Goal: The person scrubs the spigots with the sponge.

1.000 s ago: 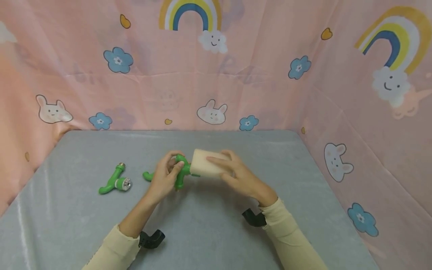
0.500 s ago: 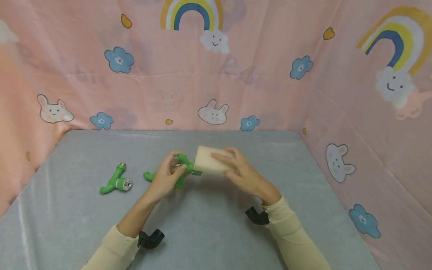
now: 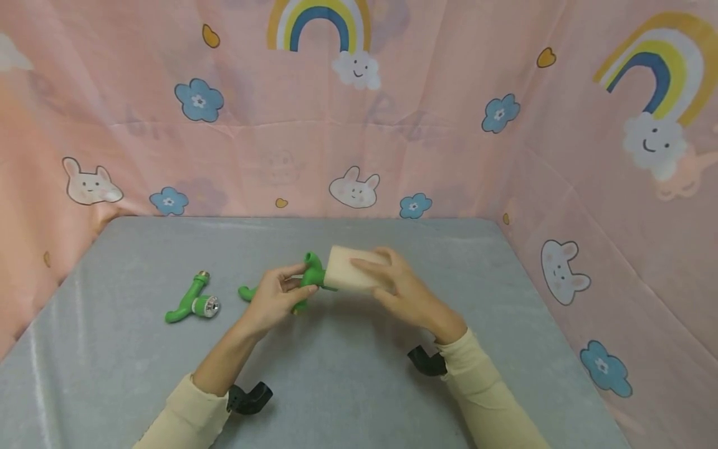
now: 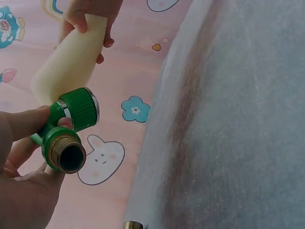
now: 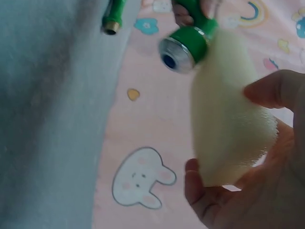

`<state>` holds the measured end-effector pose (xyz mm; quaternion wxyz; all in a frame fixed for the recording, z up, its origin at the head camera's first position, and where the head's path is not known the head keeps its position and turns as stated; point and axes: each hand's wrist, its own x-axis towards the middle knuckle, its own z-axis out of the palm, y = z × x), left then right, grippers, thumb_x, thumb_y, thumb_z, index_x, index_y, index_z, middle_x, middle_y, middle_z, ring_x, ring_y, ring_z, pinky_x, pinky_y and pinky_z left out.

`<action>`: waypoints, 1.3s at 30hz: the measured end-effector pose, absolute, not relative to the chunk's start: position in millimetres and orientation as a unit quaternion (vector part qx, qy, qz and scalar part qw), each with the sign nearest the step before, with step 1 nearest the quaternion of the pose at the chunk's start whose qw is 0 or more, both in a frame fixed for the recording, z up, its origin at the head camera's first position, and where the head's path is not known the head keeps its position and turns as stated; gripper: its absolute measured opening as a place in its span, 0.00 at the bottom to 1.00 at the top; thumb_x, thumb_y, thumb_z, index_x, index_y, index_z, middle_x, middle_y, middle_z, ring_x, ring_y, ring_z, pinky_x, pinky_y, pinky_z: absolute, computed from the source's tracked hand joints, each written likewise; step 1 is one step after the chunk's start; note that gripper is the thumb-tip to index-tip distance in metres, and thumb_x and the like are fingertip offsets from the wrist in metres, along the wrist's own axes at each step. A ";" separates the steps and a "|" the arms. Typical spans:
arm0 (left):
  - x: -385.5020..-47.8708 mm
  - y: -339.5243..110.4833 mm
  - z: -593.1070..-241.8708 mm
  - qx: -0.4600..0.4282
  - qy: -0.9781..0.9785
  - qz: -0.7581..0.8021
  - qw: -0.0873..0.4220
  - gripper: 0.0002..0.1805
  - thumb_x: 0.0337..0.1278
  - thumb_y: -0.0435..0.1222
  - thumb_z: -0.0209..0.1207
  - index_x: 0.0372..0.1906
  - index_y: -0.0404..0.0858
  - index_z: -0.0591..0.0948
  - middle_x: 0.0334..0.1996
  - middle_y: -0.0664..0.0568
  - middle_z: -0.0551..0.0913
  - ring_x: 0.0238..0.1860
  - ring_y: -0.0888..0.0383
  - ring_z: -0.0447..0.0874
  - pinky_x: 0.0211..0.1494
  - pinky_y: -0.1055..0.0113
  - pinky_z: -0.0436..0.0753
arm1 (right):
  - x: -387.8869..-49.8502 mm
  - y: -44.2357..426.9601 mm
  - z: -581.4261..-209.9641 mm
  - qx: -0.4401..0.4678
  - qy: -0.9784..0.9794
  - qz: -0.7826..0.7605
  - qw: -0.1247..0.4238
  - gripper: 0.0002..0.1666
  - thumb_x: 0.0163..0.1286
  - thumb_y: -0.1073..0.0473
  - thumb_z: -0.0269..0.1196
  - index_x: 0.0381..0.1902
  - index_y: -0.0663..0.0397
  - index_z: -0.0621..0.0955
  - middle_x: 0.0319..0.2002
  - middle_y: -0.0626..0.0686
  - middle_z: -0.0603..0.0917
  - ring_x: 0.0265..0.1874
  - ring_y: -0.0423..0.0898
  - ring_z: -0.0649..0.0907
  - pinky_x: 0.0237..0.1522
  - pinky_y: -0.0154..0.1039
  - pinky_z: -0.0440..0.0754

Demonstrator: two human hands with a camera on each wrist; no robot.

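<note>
1. The pink cloth (image 3: 437, 156) stands behind and at the sides, printed with rainbows, rabbits and blue flowers.
2. The grey table (image 3: 348, 386) is below both hands.
3. The right hand (image 3: 406, 293) holds the cream sponge, thumb on one side and fingers on the other.
4. The left hand (image 3: 275, 296) pinches a green tap between thumb and fingers, above the table.
5. The cream sponge (image 3: 350, 268) is raised and tilted; its end is touching the held tap or just beside it, I cannot tell which.
6. The green tap (image 3: 311, 274) has a brass threaded mouth, which the left wrist view shows.
7. A second tap (image 3: 247, 292) lies partly hidden behind the left hand; a third tap (image 3: 191, 302) lies farther left.
</note>
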<state>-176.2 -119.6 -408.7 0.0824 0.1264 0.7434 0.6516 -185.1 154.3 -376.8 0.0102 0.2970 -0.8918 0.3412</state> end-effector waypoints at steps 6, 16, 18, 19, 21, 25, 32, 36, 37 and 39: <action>-174.8 -120.5 -408.6 0.114 0.755 0.640 0.084 0.28 0.70 0.29 0.58 0.71 0.29 0.69 0.62 0.31 0.80 0.57 0.36 0.84 0.33 0.73 0.81 | -185.5 163.0 -370.7 0.287 -0.897 0.336 0.014 0.35 0.65 0.65 0.55 0.70 0.40 0.76 0.70 0.64 0.64 0.63 0.61 0.70 0.55 0.54 0.75; -174.8 -118.1 -407.8 0.154 0.768 0.615 0.090 0.22 0.69 0.32 0.60 0.65 0.31 0.77 0.47 0.29 0.86 0.33 0.50 0.87 0.29 0.70 0.82 | -184.8 135.4 -383.2 0.363 -0.860 0.330 0.144 0.36 0.60 0.68 0.66 0.68 0.45 0.78 0.63 0.65 0.69 0.60 0.60 0.73 0.56 0.55 0.81; -174.7 -117.8 -407.7 0.153 0.763 0.621 0.099 0.22 0.69 0.32 0.61 0.64 0.30 0.77 0.45 0.28 0.86 0.29 0.55 0.85 0.26 0.71 0.80 | -184.5 134.5 -384.5 0.356 -0.867 0.316 0.150 0.38 0.59 0.70 0.67 0.68 0.44 0.78 0.64 0.65 0.68 0.61 0.62 0.73 0.56 0.57 0.81; -174.7 -117.7 -407.6 0.149 0.761 0.623 0.102 0.22 0.69 0.32 0.61 0.65 0.30 0.77 0.44 0.27 0.86 0.28 0.57 0.85 0.25 0.71 0.79 | -184.6 135.0 -384.6 0.349 -0.871 0.312 0.150 0.38 0.59 0.71 0.67 0.68 0.43 0.78 0.65 0.65 0.68 0.62 0.63 0.72 0.56 0.58 0.81; -174.6 -118.0 -407.5 0.143 0.759 0.627 0.104 0.24 0.69 0.33 0.60 0.66 0.29 0.75 0.44 0.26 0.86 0.29 0.58 0.86 0.26 0.72 0.79 | -185.1 138.2 -383.9 0.333 -0.879 0.307 0.146 0.40 0.58 0.72 0.67 0.68 0.43 0.78 0.66 0.67 0.68 0.63 0.65 0.72 0.56 0.60 0.82; -174.7 -119.8 -407.2 0.129 0.759 0.631 0.096 0.25 0.72 0.34 0.58 0.69 0.28 0.72 0.46 0.26 0.85 0.30 0.60 0.85 0.27 0.74 0.79 | -189.1 148.4 -381.6 0.307 -0.891 0.302 0.146 0.39 0.57 0.74 0.67 0.67 0.44 0.79 0.66 0.68 0.68 0.64 0.67 0.71 0.57 0.63 0.81; -176.1 -122.0 -406.6 0.153 0.758 0.627 0.096 0.26 0.73 0.31 0.54 0.71 0.27 0.69 0.50 0.26 0.84 0.33 0.59 0.85 0.29 0.74 0.80 | -190.7 156.5 -377.3 0.296 -0.877 0.349 0.150 0.37 0.59 0.69 0.66 0.68 0.46 0.77 0.67 0.66 0.67 0.63 0.66 0.70 0.53 0.59 0.81; -175.0 -117.2 -407.6 0.189 0.772 0.601 0.082 0.25 0.69 0.29 0.58 0.67 0.25 0.72 0.54 0.30 0.84 0.42 0.43 0.89 0.34 0.72 0.85 | -186.6 145.2 -379.5 0.341 -0.855 0.352 0.168 0.35 0.60 0.65 0.67 0.67 0.47 0.78 0.66 0.65 0.69 0.62 0.63 0.73 0.53 0.57 0.80; -174.4 -115.9 -407.9 0.193 0.776 0.595 0.076 0.24 0.68 0.29 0.59 0.66 0.25 0.74 0.54 0.31 0.85 0.43 0.39 0.88 0.35 0.71 0.85 | -185.5 142.2 -380.4 0.350 -0.855 0.344 0.170 0.34 0.61 0.65 0.67 0.67 0.46 0.78 0.66 0.65 0.70 0.62 0.63 0.73 0.54 0.57 0.80; -173.0 -113.9 -408.2 0.195 0.783 0.588 0.064 0.23 0.67 0.29 0.61 0.64 0.25 0.76 0.54 0.32 0.85 0.45 0.35 0.88 0.35 0.70 0.86 | -183.7 138.3 -382.0 0.359 -0.857 0.328 0.173 0.34 0.61 0.67 0.67 0.67 0.46 0.78 0.65 0.65 0.70 0.62 0.63 0.72 0.55 0.59 0.80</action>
